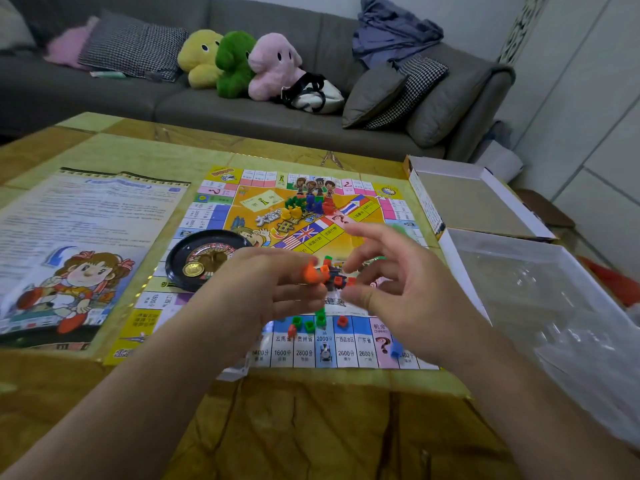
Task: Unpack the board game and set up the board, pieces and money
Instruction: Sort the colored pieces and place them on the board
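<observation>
Pieces: small plastic houses [323, 318] in red and green lie scattered on the near edge of the board, with a darker heap [334, 277] between the hands; a sorted cluster of green, blue, yellow and red tokens [306, 204] sits at the board's middle.
Board: the board [346, 351] lies unfolded and flat on the table [311, 427], its near row of spaces facing the person.
Left grip: the left hand [273, 285] has its fingers curled over the heap and pinches an orange piece [310, 271] at the fingertips.
Right grip: the right hand [391, 275] hovers just beside it, fingers spread and loosely bent; blurred, and it appears to grasp nothing.
Spinner: a black roulette wheel [204, 259] rests on the board's left side.
Surroundings: a rules sheet [86, 237] lies left of the board; the opened box [474, 199] and a clear plastic tray [540, 306] stand to the right.
Money: none visible.
Step in hand: probably sorting loose pieces by colour.
Next move: likely calls for placing the orange piece with its like, then gathering the strays at the near edge.
</observation>
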A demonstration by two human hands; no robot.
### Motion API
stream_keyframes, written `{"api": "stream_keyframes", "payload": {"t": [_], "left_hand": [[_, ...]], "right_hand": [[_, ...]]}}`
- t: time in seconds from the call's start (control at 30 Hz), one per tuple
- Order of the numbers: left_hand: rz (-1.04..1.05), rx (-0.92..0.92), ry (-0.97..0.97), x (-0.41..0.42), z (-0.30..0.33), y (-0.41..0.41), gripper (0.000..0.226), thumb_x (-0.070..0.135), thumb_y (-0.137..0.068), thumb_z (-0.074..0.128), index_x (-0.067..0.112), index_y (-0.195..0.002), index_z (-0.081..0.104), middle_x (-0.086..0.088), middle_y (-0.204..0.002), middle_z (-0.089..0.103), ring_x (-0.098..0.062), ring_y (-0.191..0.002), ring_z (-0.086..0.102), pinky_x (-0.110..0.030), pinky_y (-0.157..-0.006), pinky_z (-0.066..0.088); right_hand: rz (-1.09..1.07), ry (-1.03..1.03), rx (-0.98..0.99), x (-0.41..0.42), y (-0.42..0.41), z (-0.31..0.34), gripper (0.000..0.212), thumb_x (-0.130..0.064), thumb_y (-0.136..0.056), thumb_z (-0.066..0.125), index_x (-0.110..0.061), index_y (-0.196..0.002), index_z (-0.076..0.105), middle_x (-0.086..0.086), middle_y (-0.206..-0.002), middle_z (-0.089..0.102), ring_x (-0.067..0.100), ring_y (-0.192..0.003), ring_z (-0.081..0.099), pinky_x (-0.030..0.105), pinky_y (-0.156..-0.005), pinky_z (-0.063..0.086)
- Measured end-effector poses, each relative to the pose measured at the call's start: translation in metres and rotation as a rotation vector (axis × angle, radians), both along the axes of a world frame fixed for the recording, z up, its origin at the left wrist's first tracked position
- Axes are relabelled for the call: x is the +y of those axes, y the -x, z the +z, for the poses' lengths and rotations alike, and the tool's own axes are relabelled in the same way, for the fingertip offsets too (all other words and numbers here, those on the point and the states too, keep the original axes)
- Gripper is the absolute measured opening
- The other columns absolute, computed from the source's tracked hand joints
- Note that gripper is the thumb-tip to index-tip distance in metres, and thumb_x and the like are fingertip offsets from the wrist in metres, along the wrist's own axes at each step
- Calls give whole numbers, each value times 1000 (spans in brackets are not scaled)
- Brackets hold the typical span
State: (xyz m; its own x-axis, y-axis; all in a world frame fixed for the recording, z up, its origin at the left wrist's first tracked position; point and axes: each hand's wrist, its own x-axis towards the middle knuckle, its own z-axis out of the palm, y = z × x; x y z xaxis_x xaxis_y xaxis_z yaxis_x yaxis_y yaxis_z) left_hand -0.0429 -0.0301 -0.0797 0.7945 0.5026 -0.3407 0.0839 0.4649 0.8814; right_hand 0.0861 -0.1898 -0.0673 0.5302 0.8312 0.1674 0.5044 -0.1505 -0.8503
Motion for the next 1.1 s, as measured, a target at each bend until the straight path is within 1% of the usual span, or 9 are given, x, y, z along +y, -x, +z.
{"api": "stream_keyframes", "payload": {"t": [0.1,0.23,0.37,0.47,0.57,0.67,0.8,1.0,1.1], "left_hand": [[228,81,145,14,-7,0,18,-2,-95,61,-9,-110,66,-21,-81,75,-29,-68,77,-30,-51,60],[193,128,237,19,-11,-6,21,7,-101,50,-8,-114,59,-17,-81,63,-19,-57,59,-24,-39,46],[176,230,187,21,-14,-23,20,0,-108,36,-2,-110,56,-7,-62,46,-8,-33,36,-16,-29,25],[191,236,164,22,-14,-24,24,-3,-105,35,-2,-100,58,-6,-61,44,-10,-39,31,-16,-32,24],[210,214,149,23,-15,-20,24,-4,-101,36,-2,-102,59,-4,-58,41,-11,-42,30,-18,-34,23],[201,203,143,24,-14,-22,25,-3,-99,34,1,-99,58,-2,-56,39,-10,-40,29,-18,-34,22],[171,204,108,29,-14,-24,25,-2,-98,33,2,-93,57,-1,-55,38,-9,-38,28,-16,-35,21],[158,214,64,28,-10,-24,27,-4,-94,32,3,-90,57,-1,-55,40,-11,-43,28,-17,-36,22],[153,224,57,25,-5,-23,27,-3,-98,32,3,-89,57,-2,-57,39,-12,-44,28,-16,-36,21]], "right_hand": [[-157,63,-76,4,-13,-9,38,-3,-94,73,-33,-118,67,-10,-94,69,9,-84,71,24,-66,58],[-221,189,-140,15,-19,-26,30,-2,-99,64,-29,-110,66,-11,-95,67,-7,-82,65,10,-64,51],[-226,285,-243,39,-24,-43,32,-2,-100,60,-28,-114,70,-12,-97,67,0,-87,63,19,-71,55],[-184,343,-385,61,-26,-48,39,0,-99,57,-28,-119,74,-8,-109,69,6,-94,63,24,-76,57],[-135,418,-465,79,-30,-48,43,2,-94,64,-29,-122,76,-4,-123,67,16,-107,63,35,-88,59],[-91,500,-537,88,-33,-48,37,-1,-92,68,-30,-110,80,-4,-116,68,20,-101,64,41,-86,62],[-132,447,-595,87,-36,-56,24,-7,-93,68,-27,-101,79,-6,-104,69,17,-95,63,40,-81,61],[-127,261,-401,71,-33,-56,19,-9,-90,74,-28,-92,70,-13,-89,65,4,-85,61,34,-76,60],[-38,270,-452,68,-26,-58,20,-9,-89,76,-28,-91,71,-15,-90,66,2,-85,60,30,-77,57]]}}
